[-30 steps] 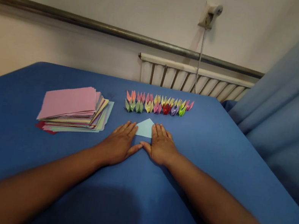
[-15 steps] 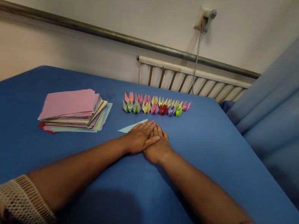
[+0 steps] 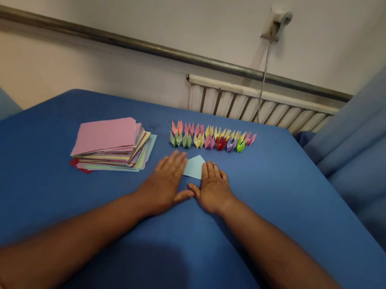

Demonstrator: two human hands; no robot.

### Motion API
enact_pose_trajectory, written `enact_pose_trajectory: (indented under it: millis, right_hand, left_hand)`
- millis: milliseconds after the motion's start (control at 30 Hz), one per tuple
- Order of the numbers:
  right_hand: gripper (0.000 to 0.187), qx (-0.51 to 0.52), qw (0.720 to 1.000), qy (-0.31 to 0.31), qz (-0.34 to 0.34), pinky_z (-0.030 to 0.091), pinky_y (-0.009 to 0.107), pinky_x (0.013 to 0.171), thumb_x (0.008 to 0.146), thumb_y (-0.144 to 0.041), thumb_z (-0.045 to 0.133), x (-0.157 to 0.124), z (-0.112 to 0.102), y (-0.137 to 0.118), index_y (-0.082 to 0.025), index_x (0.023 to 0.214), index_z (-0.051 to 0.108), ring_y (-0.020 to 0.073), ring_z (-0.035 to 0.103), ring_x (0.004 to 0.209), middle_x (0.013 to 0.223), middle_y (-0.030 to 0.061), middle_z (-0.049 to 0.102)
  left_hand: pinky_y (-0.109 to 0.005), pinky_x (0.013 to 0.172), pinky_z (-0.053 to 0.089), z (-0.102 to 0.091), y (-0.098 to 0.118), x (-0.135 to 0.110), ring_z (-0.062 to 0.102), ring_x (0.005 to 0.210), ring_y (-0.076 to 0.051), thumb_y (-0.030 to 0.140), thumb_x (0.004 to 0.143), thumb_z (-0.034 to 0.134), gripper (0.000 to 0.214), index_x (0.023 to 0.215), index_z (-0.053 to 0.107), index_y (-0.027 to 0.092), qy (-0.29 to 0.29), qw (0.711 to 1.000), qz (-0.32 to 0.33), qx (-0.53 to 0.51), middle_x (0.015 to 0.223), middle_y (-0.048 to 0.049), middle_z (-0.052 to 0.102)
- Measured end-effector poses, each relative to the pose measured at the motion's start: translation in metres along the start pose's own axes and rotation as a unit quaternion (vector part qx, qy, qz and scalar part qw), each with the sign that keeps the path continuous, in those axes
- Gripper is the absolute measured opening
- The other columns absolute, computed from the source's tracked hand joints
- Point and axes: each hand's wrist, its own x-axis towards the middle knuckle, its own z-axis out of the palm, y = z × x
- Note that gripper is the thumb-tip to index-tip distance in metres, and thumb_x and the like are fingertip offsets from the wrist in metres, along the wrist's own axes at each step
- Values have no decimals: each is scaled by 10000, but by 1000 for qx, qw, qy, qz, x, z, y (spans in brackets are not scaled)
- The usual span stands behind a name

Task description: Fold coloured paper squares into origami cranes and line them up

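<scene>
A folded light-blue sheet of paper (image 3: 195,167) lies flat on the blue table, its peak pointing away from me. My left hand (image 3: 165,179) rests palm down over its left side, fingers stretched out. On the right part of the sheet lies my right hand (image 3: 214,187), also flat with fingers extended. The thumbs come close together just below the paper. Both ends of the sheet are hidden under or beside the hands. Beyond them stand two rows of small folded paper cranes (image 3: 209,142) in several colours.
A stack of coloured paper sheets (image 3: 106,137), pink on top, sits left of my hands. The blue table (image 3: 246,283) meets a wall with a metal rail (image 3: 122,40) and a radiator (image 3: 240,90). A plugged-in cord (image 3: 264,77) hangs there. Blue curtain (image 3: 383,143) borders the right.
My left hand has slid left, off my right hand, so the hands are now apart and the middle of the light-blue paper shows. The view has shifted slightly left.
</scene>
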Motion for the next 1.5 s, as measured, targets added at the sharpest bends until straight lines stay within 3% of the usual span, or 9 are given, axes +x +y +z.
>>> enact_pose_trajectory:
  millis: [100,233,433,500,600,767,900,1367,1500]
  right_hand:
    - [778,-8,1000,-5,-8,169,478,1111,901,-560,323,-1,0,0,-30,1463,229,319,163,1422,1536,206,202]
    - [815,-13,1000,1,-5,175,485,1108,895,-605,305,-2,0,1,-26,1462,228,329,167,1419,1533,212,204]
    - [833,-18,1000,1,-6,178,493,1108,893,-620,308,-2,2,0,-16,1461,225,336,161,1419,1532,218,204]
    - [833,-18,1000,2,-3,178,496,1109,892,-615,319,-1,3,0,-13,1460,225,336,162,1418,1531,219,204]
    - [822,-12,1000,0,-1,175,503,1111,894,-607,328,-1,3,-1,-17,1459,231,335,157,1421,1533,217,200]
    - [723,-5,996,39,-86,127,487,1140,919,-479,390,-1,0,-4,-63,1478,198,302,40,1444,1567,147,118]
    - [691,26,982,-3,-189,160,396,1154,935,-429,383,0,-2,-6,-84,1490,156,233,127,1441,1564,120,163]
    - [918,14,1000,-20,-3,165,518,1119,864,-671,341,-3,-3,2,14,1460,205,354,131,1426,1529,243,172]
    - [872,18,999,22,18,164,534,1116,877,-634,366,4,-4,6,6,1454,233,358,123,1426,1527,240,193]
  left_hand:
    - [-432,1135,176,-5,20,-2,170,1428,-300,702,849,303,891,1473,181,77,-84,992,76,-50,1529,-189,242]
    - [-446,1112,217,-15,17,-7,230,1403,-344,729,833,290,908,1426,301,42,-123,992,26,-33,1504,-228,278]
    - [-480,933,396,-36,5,-15,535,1137,-404,763,783,364,883,1232,529,21,-117,987,-97,49,1210,-276,583]
    - [-497,970,361,-37,9,-13,511,1168,-402,733,810,360,867,1272,491,11,-81,992,-84,49,1231,-272,569]
    - [-474,1098,220,-27,13,-5,299,1365,-345,680,858,340,831,1429,302,79,-19,999,20,18,1469,-197,364]
    - [-470,1119,188,-4,7,7,214,1409,-326,702,851,317,871,1456,239,80,-73,993,75,-53,1514,-197,276]
    - [-483,1114,195,-2,1,7,218,1406,-335,721,824,354,900,1470,211,111,-71,991,89,-71,1513,-196,277]
    - [-544,1099,192,2,-19,-2,208,1390,-416,755,802,326,970,1416,325,4,-77,996,-35,-1,1492,-272,264]
    - [-553,1100,190,1,-23,3,189,1401,-399,715,825,351,907,1421,320,31,-30,998,-53,-2,1504,-249,258]
